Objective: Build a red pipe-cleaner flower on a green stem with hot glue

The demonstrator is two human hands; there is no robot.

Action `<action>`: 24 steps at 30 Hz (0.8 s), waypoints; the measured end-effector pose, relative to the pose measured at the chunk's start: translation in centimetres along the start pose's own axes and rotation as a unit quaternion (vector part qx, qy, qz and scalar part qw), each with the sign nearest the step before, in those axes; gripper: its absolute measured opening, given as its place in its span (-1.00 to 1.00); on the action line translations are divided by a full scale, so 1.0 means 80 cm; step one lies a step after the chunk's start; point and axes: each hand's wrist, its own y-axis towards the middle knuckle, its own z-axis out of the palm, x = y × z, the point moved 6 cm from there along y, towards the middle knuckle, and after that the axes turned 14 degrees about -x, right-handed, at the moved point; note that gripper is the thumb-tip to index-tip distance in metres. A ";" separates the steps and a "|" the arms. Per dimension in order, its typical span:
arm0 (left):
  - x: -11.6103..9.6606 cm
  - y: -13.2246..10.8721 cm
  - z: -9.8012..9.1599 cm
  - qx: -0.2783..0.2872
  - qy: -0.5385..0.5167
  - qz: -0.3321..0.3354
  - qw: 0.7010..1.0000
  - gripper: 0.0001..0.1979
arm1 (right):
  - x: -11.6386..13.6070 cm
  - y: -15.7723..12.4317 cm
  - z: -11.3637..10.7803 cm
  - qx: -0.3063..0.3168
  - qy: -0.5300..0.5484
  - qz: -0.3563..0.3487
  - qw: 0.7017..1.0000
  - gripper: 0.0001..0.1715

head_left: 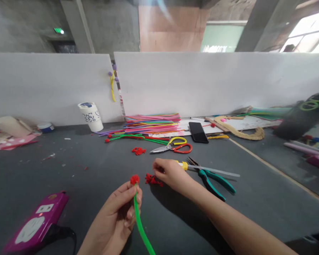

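My left hand [119,209], low in the middle, pinches a green pipe cleaner [139,219] just below its red fuzzy head [134,179]. The stem hangs down toward the bottom edge. To its right, my right hand [171,173] is closed, fingertips curled down over a pile of small red fuzzy pieces [153,180]. Whatever those fingers hold is hidden. Behind its knuckles shows a yellow tool end [183,165] with a translucent stick [215,171] pointing right; the rest is covered. A second red cluster [138,151] lies farther back.
Scissors [172,146] and teal-handled pliers [215,182] lie close to my right hand. Behind them are a black phone [198,132], pipe cleaners [154,124] and red-tipped green stems [133,136]. A magenta box [39,223] with a cord sits left. A white cup [91,117] stands near the partition.
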 end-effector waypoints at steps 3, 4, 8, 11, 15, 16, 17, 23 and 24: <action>0.002 -0.003 0.006 0.016 -0.009 -0.012 1.000 -0.83 | 0.022 -0.008 -0.028 -0.005 0.113 0.026 0.993 -0.83; 0.004 -0.004 0.007 0.019 -0.009 -0.016 1.000 -0.83 | 0.032 -0.013 -0.036 0.001 0.149 0.030 0.988 -0.79; 0.007 -0.006 0.012 0.028 -0.005 -0.031 0.999 -0.84 | 0.067 -0.032 -0.059 0.001 0.302 0.063 0.951 -0.84; 0.011 -0.007 0.010 0.020 -0.005 -0.047 0.999 -0.86 | 0.080 -0.042 -0.062 0.001 0.356 0.089 0.930 -0.92; 0.014 -0.010 0.010 0.018 -0.001 -0.049 0.999 -0.88 | 0.088 -0.046 -0.071 -0.045 0.269 0.007 0.962 -0.87; 0.014 -0.011 0.011 0.019 0.003 -0.046 0.999 -0.87 | 0.090 -0.046 -0.074 -0.058 0.245 -0.025 0.968 -0.86; 0.014 -0.011 0.012 0.022 0.007 -0.045 0.999 -0.86 | 0.092 -0.047 -0.076 -0.068 0.220 -0.057 0.971 -0.86; 0.017 -0.012 0.013 0.024 0.015 -0.057 0.998 -0.80 | 0.100 -0.054 -0.082 -0.091 0.141 -0.167 0.972 -0.90; 0.018 -0.013 0.014 0.026 0.015 -0.059 0.998 -0.81 | 0.101 -0.054 -0.083 -0.091 0.139 -0.177 0.970 -0.90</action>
